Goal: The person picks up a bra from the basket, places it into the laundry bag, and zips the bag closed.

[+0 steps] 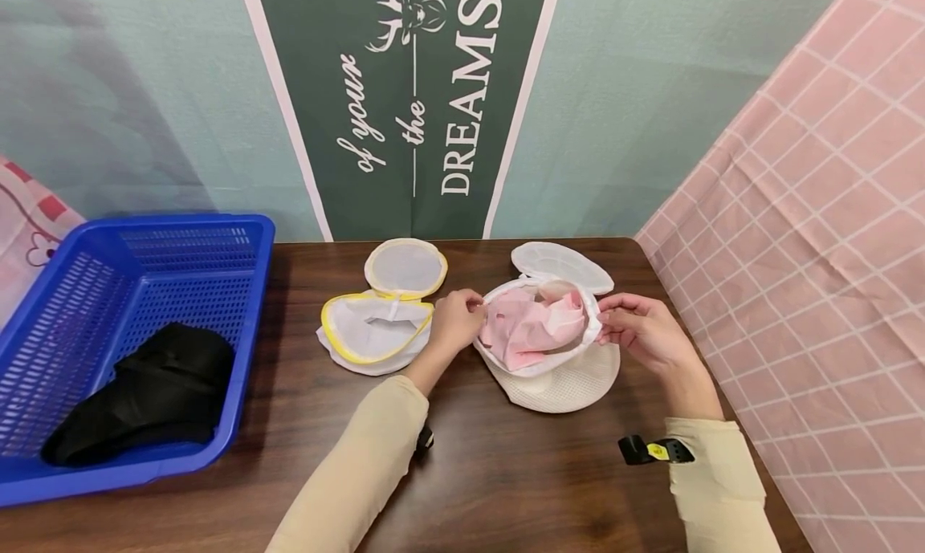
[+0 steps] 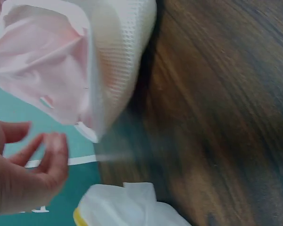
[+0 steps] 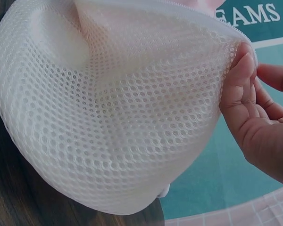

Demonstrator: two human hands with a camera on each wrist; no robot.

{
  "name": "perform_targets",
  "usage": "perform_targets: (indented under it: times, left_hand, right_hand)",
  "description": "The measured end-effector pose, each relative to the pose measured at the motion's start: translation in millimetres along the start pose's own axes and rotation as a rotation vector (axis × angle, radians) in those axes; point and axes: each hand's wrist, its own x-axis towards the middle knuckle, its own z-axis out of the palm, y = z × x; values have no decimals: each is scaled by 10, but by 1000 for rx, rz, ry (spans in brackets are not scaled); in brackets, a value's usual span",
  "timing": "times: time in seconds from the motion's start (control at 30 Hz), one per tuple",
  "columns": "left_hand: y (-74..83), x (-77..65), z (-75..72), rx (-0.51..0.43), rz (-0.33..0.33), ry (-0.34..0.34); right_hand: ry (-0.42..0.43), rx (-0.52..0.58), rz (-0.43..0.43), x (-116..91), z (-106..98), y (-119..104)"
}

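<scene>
Pink cloth [image 1: 526,328] lies in a white mesh bag [image 1: 571,386], right hand [image 1: 650,334] pinching its rim [image 1: 592,316], left hand [image 1: 457,322] apparently loose alongside.

The dark brown, wood-grained table [image 1: 506,481] had a rounded back right corner. A blue basket [image 1: 244,368] stood toward its left side. A white mesh bag [image 1: 571,386] rested near that corner; a yellow-rimmed bag [image 1: 368,328] lay between them, near the back edge.
</scene>
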Motion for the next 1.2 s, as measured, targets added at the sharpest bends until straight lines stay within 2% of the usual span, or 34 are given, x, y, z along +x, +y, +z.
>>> perform_targets:
  times: [0.13,0.27,0.43,0.7,0.9,1.2]
  left_hand:
    - [-76,13,46,131,-131,-28]
    - [-135,41,85,156,-202,-66]
    - [-164,68,117,81,-248,-106]
    - [-183,65,146,20,-267,-80]
    - [-106,67,79,-108,-260,-57]
    - [77,54,-93,-306,-277,-61]
  right_hand:
    - [-20,8,-6,-29,-43,9]
    - [-34,-3,-7,-47,-79,19]
    - [-47,-14,0,-63,-105,26]
    - [-54,-28,9,-69,-128,34]
    - [-50,-18,-3,-64,-135,25]
    - [39,-56,11,-110,-195,67]
